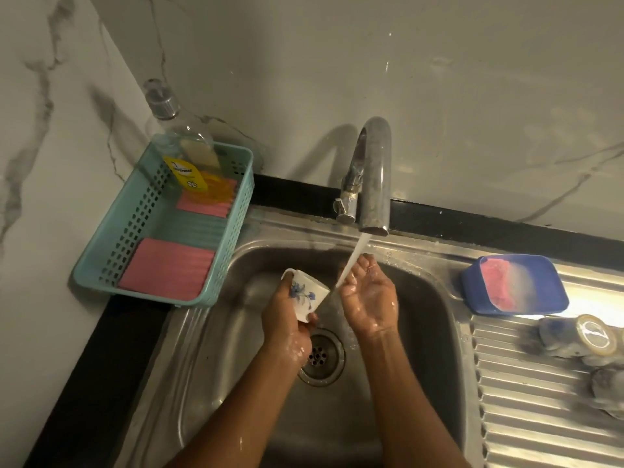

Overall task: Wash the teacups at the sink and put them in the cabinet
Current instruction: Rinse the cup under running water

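- The rinsing step is judged to be in hand: a white teacup (307,296) with a blue flower is gripped in the left hand (287,319) over the sink (435,319), just left of the stream.
- The right hand (369,298) is held open, palm up, under the tap (373,177) water, grasping nothing.
- Next, the cup would likely need to be brought under the stream.

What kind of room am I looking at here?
Probably a home kitchen: a steel sink with a ribbed draining board, a running tap, and a basket holding a soap bottle beside it. The left hand holds a teacup.
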{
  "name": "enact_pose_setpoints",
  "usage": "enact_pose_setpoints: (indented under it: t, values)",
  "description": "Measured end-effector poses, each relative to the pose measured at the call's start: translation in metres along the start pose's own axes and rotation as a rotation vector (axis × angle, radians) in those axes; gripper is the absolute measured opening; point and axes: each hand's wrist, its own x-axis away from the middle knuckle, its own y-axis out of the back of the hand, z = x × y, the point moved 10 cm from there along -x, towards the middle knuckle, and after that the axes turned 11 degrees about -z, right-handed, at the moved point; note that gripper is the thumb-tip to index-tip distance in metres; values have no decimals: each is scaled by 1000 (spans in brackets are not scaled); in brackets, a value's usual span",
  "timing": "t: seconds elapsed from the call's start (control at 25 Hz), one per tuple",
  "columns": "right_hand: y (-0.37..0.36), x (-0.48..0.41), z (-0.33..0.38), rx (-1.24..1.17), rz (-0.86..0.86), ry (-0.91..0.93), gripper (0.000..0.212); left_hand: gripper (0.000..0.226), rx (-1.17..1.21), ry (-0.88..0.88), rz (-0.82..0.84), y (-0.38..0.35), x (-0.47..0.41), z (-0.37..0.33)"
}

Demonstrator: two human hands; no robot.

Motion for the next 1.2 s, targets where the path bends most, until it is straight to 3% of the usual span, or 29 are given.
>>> enact_pose_setpoints:
  t: [0.08, 0.12, 0.2, 0.24, 0.28, 0.32, 0.44, 0.48, 0.52, 0.64, 0.72, 0.88, 0.96, 1.2]
  values:
    - [-16, 28, 7, 687, 16, 152, 5, 33, -59, 115, 29, -6, 0, 22]
    - [-26, 42, 9, 1153, 6, 275, 7, 33, -89, 139, 44, -11, 1, 30]
    - [-38, 61, 18, 1966, -77, 637, 16, 27, -132, 107, 104, -27, 8, 37]
    - [-38, 68, 29, 2152, -183, 862, 23, 25, -143, 101, 133, -36, 12, 39]
    - [-36, 74, 42, 2131, -290, 1002, 30, 24, -152, 113, 131, -42, 17, 39]
    - [-24, 75, 49, 2025, -352, 985, 37, 22, -175, 117, 118, -47, 18, 40]
    - [37, 48, 32, 1430, -384, 485, 56, 24, -310, 43, 68, -43, 18, 36]
    - [47, 42, 27, 1323, -371, 454, 52, 27, -336, 44, 92, -40, 16, 37]
    - [48, 38, 25, 1328, -340, 510, 47, 29, -353, 43, 115, -35, 15, 36]
    - [33, 35, 25, 1712, -303, 842, 46, 24, -372, 3, 158, -16, 2, 19]
    - [34, 27, 19, 1815, -311, 925, 46, 25, -353, -45, 159, -7, 1, 9]
    - [44, 11, 15, 1662, -446, 903, 38, 33, -440, -163, 118, -1, -2, 4]
    - [48, 0, 7, 1741, -452, 840, 37, 37, -485, -200, 96, 2, -8, 4]
    - [53, -12, 25, 1665, -554, 824, 41, 37, -498, -236, 85, 7, -15, -2]
